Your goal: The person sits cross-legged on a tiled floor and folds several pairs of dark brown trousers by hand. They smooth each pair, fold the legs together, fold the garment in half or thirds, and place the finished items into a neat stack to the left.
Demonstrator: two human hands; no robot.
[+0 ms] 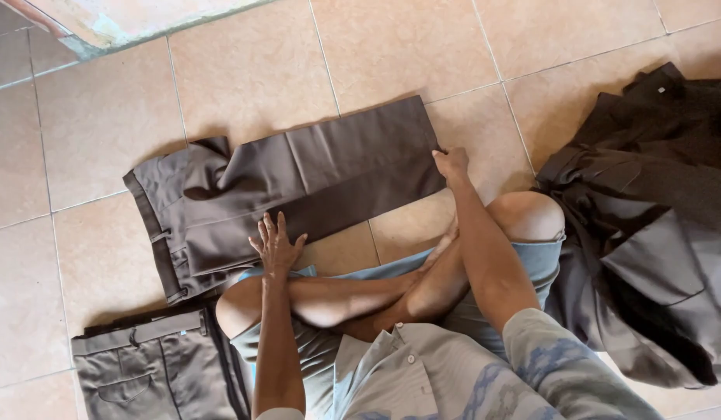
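Seated on the floor [104, 132], we press our spread left hand [276, 245] flat on soft, limp trousers [298, 183]; our right hand [451, 163] pinches their folded edge, the best hold.

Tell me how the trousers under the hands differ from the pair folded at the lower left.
The brown trousers lie long across the tiles, folded once; the grey-brown trousers are folded compact, partly out of frame. The brown pair is darker. The left hand presses flat on the brown pair and the right hand grips its folded edge; neither touches the grey-brown pair. Both lie on the tiled floor, waistbands showing.
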